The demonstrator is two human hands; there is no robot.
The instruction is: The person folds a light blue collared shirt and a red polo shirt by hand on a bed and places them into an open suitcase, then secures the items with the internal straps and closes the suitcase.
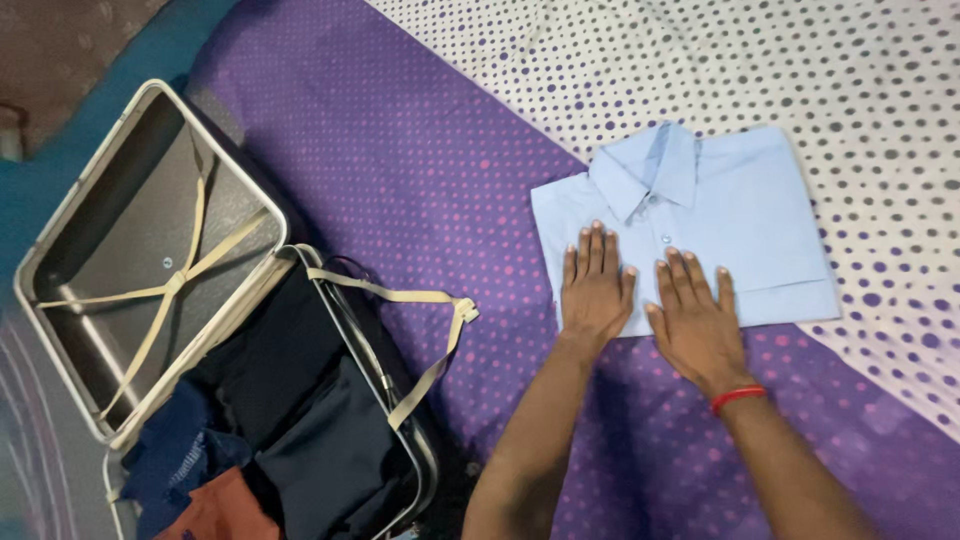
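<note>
- The bed [420, 150] carries everything, under a purple dotted sheet that gives way to a white dotted cloth beyond the folded light-blue shirt [700, 220].
- An open suitcase [150, 270] lies well to the left of the shirt; its lid half is bare but for 2 crossed beige straps [170, 280], and the near half holds dark folded clothes [300, 410].
- The shirt lies flat, collar away from the person, across the line where purple meets white.
- Left hand [595, 290] and right hand [695, 320] lie side by side on the shirt's near edge, palms down.
- Fingers [590, 250] are straight and slightly spread, pressing flat and gripping nothing; the right wrist wears a red thread band [738, 398].
- To press well, I judge even weight through both palms, sliding outward from the button line, would keep the fold square.
</note>
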